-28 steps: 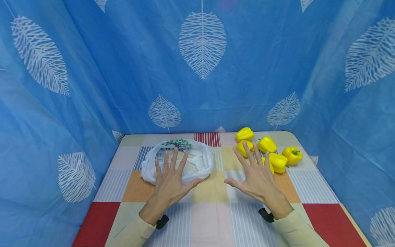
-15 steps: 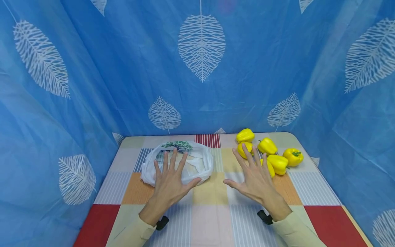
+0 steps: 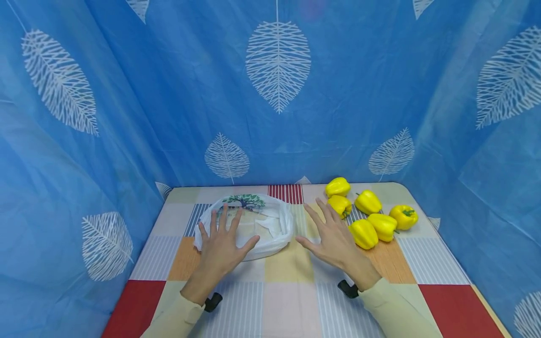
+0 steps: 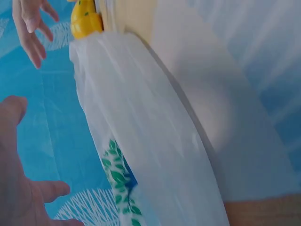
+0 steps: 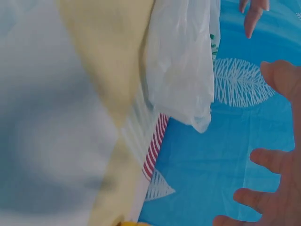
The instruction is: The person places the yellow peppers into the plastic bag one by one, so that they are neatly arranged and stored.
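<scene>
A white plastic bag (image 3: 270, 246) with a green tree print lies spread with its mouth open on the left half of the table. My left hand (image 3: 221, 249) hovers over the bag's near left part, fingers spread and holding nothing. Between the bag and the peppers is my right hand (image 3: 336, 241), also spread and holding nothing. Several yellow bell peppers (image 3: 364, 234) lie in a loose group at the back right, just beyond the right hand. In the left wrist view, the bag's side (image 4: 141, 117) stands beside the left hand. The right wrist view shows the bag's end (image 5: 181, 70).
A patchwork-patterned cloth (image 3: 287, 305) covers the table. Blue curtains (image 3: 181, 94) with white leaf prints hang behind it and along both sides. The table's back edge runs just beyond the bag and the peppers.
Both hands have shifted left, the right one away from the peppers, so more of the nearest pepper shows. The bag and peppers have kept their places.
</scene>
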Tool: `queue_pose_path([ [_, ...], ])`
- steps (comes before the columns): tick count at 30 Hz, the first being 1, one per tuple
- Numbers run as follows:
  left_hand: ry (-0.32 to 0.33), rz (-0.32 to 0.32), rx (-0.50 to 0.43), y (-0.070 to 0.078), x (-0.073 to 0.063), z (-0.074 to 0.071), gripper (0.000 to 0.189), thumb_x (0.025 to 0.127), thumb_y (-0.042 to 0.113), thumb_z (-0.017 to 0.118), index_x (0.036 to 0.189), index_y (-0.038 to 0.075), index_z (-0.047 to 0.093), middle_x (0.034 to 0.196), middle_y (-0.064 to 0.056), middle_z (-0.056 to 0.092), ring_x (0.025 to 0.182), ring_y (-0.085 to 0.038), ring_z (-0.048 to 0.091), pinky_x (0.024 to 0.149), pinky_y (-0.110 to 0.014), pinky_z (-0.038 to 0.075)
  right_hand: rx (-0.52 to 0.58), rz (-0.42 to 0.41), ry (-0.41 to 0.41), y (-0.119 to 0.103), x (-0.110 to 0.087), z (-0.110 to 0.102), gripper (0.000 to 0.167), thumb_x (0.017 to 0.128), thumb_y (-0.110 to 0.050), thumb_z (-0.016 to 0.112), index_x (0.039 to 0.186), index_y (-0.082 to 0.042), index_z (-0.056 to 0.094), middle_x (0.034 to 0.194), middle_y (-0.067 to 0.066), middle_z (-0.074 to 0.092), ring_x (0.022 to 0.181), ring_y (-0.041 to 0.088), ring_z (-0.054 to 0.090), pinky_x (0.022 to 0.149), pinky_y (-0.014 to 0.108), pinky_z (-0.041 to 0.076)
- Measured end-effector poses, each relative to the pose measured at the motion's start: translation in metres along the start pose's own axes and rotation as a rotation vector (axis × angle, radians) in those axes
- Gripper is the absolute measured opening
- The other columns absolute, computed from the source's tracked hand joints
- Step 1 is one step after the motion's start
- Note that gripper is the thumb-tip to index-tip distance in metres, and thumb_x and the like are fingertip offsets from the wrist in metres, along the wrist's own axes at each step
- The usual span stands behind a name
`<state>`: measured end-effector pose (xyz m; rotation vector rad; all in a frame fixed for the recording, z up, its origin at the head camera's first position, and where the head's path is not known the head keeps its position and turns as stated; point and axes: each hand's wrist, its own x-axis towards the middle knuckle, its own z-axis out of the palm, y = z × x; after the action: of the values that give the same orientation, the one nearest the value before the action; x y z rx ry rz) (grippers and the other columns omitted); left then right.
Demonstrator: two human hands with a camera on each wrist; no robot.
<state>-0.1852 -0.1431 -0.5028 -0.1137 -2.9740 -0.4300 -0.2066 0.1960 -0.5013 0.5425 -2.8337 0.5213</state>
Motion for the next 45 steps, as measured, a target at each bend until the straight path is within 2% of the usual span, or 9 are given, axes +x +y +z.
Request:
queue_pose_path([
  [7, -0.016, -0.061, 0.014, -0.028, 0.008, -0.004, 0.102, 0.104, 0.079, 0.064, 0.184, 0.022, 0.036, 0.196, -0.025, 0.015, 0.178, -0.064, 0.016, 0.133, -0.098, 0.009, 0.07, -0.022, -0.053, -0.012, 0.02, 0.01, 0.088, 0.106, -0.065, 0.075, 0.181, -0.031, 0.044, 0.193, 0.021, 0.029, 0.169, 0.055, 0.044, 0.12, 0.083, 0.055],
  [11, -0.018, -0.091, 0.012, -0.044, 0.013, -0.005, 0.099, 0.105, 0.074, 0.065, 0.183, 0.018, 0.04, 0.194, -0.029, 0.015, 0.177, -0.066, 0.018, 0.131, -0.1, 0.013, 0.122, -0.031, -0.092, -0.017, 0.032, 0.017, 0.085, 0.108, -0.061, 0.075, 0.181, -0.031, 0.044, 0.193, 0.022, 0.026, 0.165, 0.058, 0.048, 0.113, 0.082, 0.06],
  [16, -0.042, -0.153, -0.058, -0.061, 0.019, -0.006, 0.094, 0.105, 0.065, 0.071, 0.18, 0.016, 0.045, 0.193, -0.032, 0.015, 0.175, -0.067, 0.021, 0.13, -0.098, 0.022, 0.192, -0.01, -0.164, -0.022, 0.048, 0.025, 0.079, 0.11, -0.059, 0.072, 0.18, -0.032, 0.045, 0.194, 0.023, 0.022, 0.163, 0.06, 0.05, 0.107, 0.09, 0.058],
  [21, -0.079, -0.19, -0.149, -0.072, 0.022, -0.005, 0.087, 0.107, 0.053, 0.076, 0.179, 0.013, 0.047, 0.191, -0.036, 0.015, 0.171, -0.069, 0.029, 0.126, -0.09, 0.042, 0.243, 0.008, -0.219, -0.026, 0.062, 0.033, 0.076, 0.11, -0.05, 0.076, 0.178, -0.028, 0.049, 0.193, 0.027, 0.021, 0.163, 0.062, 0.05, 0.115, 0.09, 0.054],
  [24, -0.112, -0.217, -0.178, -0.076, 0.023, -0.003, 0.085, 0.107, 0.047, 0.078, 0.179, 0.013, 0.047, 0.19, -0.037, 0.016, 0.169, -0.068, 0.033, 0.123, -0.086, 0.048, 0.253, 0.019, -0.262, -0.027, 0.07, 0.037, 0.076, 0.11, -0.048, 0.077, 0.178, -0.027, 0.05, 0.192, 0.03, 0.022, 0.163, 0.061, 0.051, 0.121, 0.087, 0.052],
  [31, -0.144, -0.242, -0.214, -0.077, 0.031, 0.001, 0.077, 0.107, 0.034, 0.081, 0.174, 0.009, 0.053, 0.184, -0.039, 0.029, 0.162, -0.063, 0.048, 0.128, -0.079, 0.051, 0.272, 0.04, -0.295, -0.026, 0.083, 0.046, 0.071, 0.111, -0.043, 0.076, 0.175, -0.021, 0.054, 0.186, 0.032, 0.034, 0.165, 0.056, 0.05, 0.13, 0.08, 0.048],
  [38, -0.168, -0.213, -0.225, -0.072, 0.033, 0.006, 0.069, 0.106, 0.02, 0.084, 0.169, 0.007, 0.06, 0.175, -0.039, 0.043, 0.156, -0.058, 0.056, 0.124, -0.073, 0.057, 0.256, 0.076, -0.291, -0.026, 0.085, 0.05, 0.066, 0.109, -0.032, 0.081, 0.17, -0.019, 0.06, 0.162, 0.027, 0.061, 0.136, 0.043, 0.067, 0.121, 0.07, 0.061],
  [42, -0.177, -0.19, -0.211, -0.069, 0.033, 0.008, 0.069, 0.102, 0.009, 0.086, 0.167, 0.008, 0.063, 0.171, -0.038, 0.048, 0.152, -0.056, 0.061, 0.12, -0.07, 0.061, 0.216, 0.105, -0.303, -0.025, 0.085, 0.048, 0.067, 0.105, -0.024, 0.086, 0.167, -0.018, 0.063, 0.169, 0.031, 0.058, 0.15, 0.051, 0.063, 0.124, 0.075, 0.057],
  [45, -0.18, -0.163, -0.208, -0.067, 0.033, 0.008, 0.073, 0.097, -0.002, 0.085, 0.166, 0.009, 0.064, 0.17, -0.037, 0.05, 0.149, -0.056, 0.064, 0.117, -0.067, 0.064, 0.185, 0.13, -0.339, -0.024, 0.083, 0.043, 0.073, 0.101, -0.015, 0.09, 0.168, -0.017, 0.062, 0.177, 0.037, 0.047, 0.157, 0.057, 0.057, 0.124, 0.079, 0.055],
])
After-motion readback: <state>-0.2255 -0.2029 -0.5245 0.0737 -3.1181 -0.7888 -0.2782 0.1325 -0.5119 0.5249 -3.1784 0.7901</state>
